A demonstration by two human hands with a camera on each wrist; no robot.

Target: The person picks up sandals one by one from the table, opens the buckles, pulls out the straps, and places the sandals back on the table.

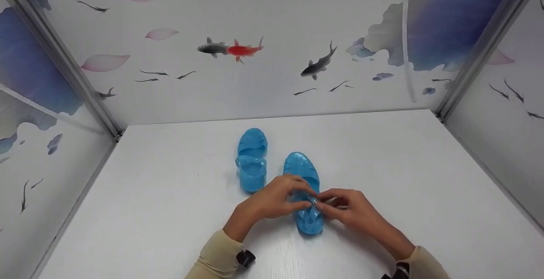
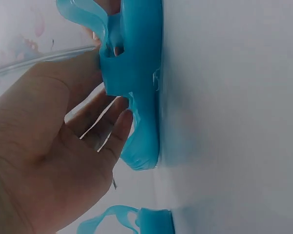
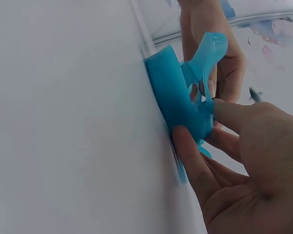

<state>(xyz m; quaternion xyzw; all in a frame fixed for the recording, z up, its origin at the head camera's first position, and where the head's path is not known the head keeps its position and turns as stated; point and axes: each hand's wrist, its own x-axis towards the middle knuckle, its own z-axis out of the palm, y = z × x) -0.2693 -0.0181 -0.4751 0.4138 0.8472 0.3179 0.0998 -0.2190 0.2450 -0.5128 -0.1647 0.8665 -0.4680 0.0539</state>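
A translucent blue sandal (image 1: 301, 163) lies sole down on the white table, toe pointing away from me. My left hand (image 1: 274, 197) comes over its left side, thumb and forefinger pinching the ankle strap beside a small metal buckle (image 1: 313, 200). From the right, my right hand (image 1: 350, 208) pinches the same strap at the buckle. In the right wrist view, one finger of that hand rests against the side of the sandal (image 3: 168, 90), and the heel loop stands up. The left wrist view shows the left fingers along the sandal's side (image 2: 144, 73); the buckle is hidden there.
The matching blue sandal (image 1: 253, 143) lies to the left and farther back, also toe away. White panels (image 1: 263, 88) printed with fish and petals enclose the table (image 1: 161, 194) at the back and both sides, with metal posts at the corners.
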